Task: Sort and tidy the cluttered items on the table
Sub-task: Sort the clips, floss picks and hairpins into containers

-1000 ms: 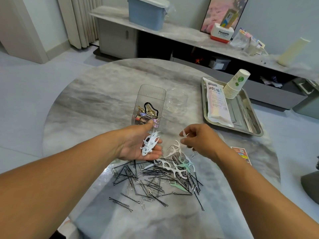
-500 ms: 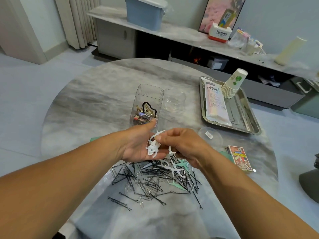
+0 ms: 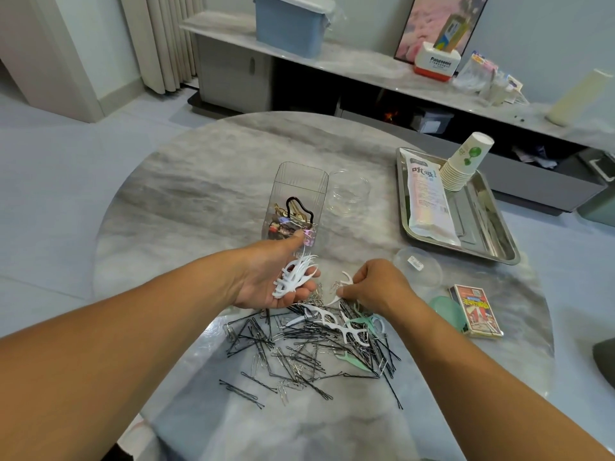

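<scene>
Drawn back from the left hand [image 3: 266, 281] since half a second ago: right hand [image 3: 372, 287], now down at the pile's upper edge, pinching a single white floss pick [image 3: 342, 287]. Left hand palm up and loosely cupped, cradling a bundle of white floss picks [image 3: 294, 276] at worktop centre.

Step in hand, by the look of it: gathering floss picks out of the mixed heap, one at a time, into the left palm. Next move likely to call for carrying the pinched pick across to the bundle without snagging the hairpins [image 3: 299, 354], then returning for the loose picks [image 3: 336, 322] lying at 6 o'clock of the right hand.

Containers: clear rectangular box [image 3: 299, 181] at 12 o'clock of the left hand, holding hair clips and a black hair tie; clear round tub [image 3: 349, 191] at its 3 o'clock, contents not discernible; clear round lid [image 3: 429, 271] at 3 o'clock of the right hand. Steel tray [image 3: 499, 241] at 2 o'clock on the marble worktop [image 3: 199, 194], bearing a sealed packet [image 3: 429, 207] and a tipped stack of paper cups [image 3: 462, 168].
</scene>
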